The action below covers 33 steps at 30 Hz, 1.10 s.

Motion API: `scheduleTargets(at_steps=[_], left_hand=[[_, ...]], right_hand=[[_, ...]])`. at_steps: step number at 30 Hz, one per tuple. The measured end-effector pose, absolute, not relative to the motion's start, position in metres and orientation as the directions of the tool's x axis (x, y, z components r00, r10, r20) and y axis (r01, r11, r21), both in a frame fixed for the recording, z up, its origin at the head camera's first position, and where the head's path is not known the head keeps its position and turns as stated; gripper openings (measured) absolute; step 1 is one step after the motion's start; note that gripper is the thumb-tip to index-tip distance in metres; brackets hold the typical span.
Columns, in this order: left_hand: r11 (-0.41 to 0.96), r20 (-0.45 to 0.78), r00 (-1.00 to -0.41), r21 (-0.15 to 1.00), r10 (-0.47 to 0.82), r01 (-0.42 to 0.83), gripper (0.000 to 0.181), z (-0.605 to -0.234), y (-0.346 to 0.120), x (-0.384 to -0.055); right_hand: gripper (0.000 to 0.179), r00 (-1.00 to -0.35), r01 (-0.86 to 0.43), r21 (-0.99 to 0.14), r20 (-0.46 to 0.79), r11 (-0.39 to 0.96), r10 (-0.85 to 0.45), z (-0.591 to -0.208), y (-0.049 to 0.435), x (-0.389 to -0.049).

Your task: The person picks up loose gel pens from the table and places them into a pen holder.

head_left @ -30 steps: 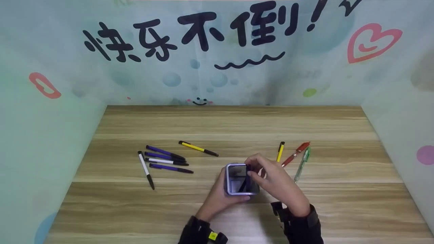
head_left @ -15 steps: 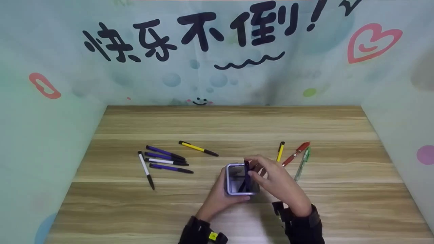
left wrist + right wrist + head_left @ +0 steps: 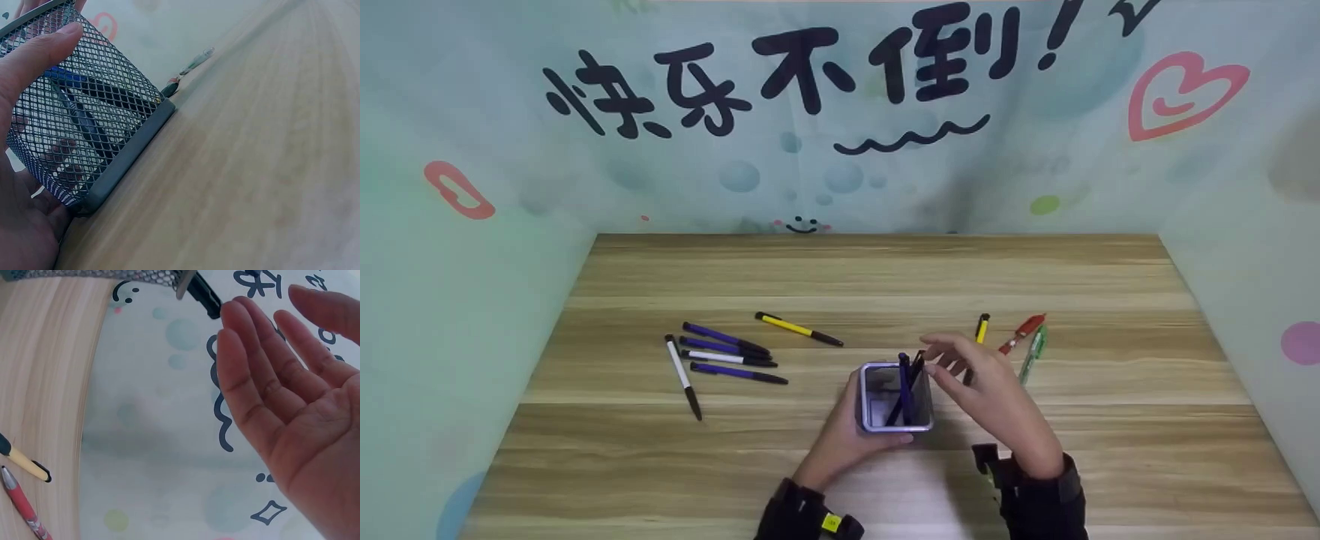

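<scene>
My left hand (image 3: 838, 433) grips a metal mesh pen holder (image 3: 863, 397) from its left side. In the left wrist view the thumb (image 3: 39, 56) lies across the mesh and the holder's solid base edge (image 3: 132, 157) shows. Inside the holder a blue pen (image 3: 904, 386) and a black pen (image 3: 917, 367) lean across each other, their ends above the rim. My right hand (image 3: 986, 394) is just right of the rim, fingers extended and holding nothing. In the right wrist view the black pen's end (image 3: 207, 297) is close to the fingertips; whether they touch, I cannot tell.
Several blue and white pens (image 3: 739, 373) lie on the left of the wooden table (image 3: 622, 465). Behind the holder is a yellow pen (image 3: 799, 326). To the right lie another yellow pen (image 3: 981, 330), a red pen (image 3: 1024, 332) and a green pen (image 3: 1035, 352). Printed cloth (image 3: 697, 187) encloses the table.
My right hand has let go of the blue pen, which now leans in the holder, and moved slightly right and away. The black pen's end now shows above the rim. My left hand stays put.
</scene>
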<state>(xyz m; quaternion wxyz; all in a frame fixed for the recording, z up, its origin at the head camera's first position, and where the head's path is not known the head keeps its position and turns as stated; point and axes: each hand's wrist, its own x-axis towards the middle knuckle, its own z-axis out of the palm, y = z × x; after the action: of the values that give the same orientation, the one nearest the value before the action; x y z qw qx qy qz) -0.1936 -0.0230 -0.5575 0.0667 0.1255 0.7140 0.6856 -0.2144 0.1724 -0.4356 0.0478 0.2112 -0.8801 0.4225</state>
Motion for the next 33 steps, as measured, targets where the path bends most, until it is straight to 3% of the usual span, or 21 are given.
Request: scheduleTargets(at_steps=[8,17,33], left_hand=[[0.045,0.084,-0.962,0.994,0.26,0.099,0.096,-0.557,-0.023,-0.193],[0.051,0.078,-0.963,0.994,0.258,0.094,0.097,-0.556,-0.023,-0.193],[0.06,0.062,-0.964,0.995,0.26,0.08,0.096,-0.56,-0.024,-0.194]], right_hand=[[0.03,-0.921,-0.39,-0.719,0.316,0.576,-0.229,-0.438,0.188,-0.219],[0.034,-0.976,-0.216,-0.751,0.15,0.623,-0.158,-0.441,0.209,-0.227],[0.04,-0.989,-0.109,-0.734,0.015,0.67,-0.144,-0.474,0.233,-0.244]])
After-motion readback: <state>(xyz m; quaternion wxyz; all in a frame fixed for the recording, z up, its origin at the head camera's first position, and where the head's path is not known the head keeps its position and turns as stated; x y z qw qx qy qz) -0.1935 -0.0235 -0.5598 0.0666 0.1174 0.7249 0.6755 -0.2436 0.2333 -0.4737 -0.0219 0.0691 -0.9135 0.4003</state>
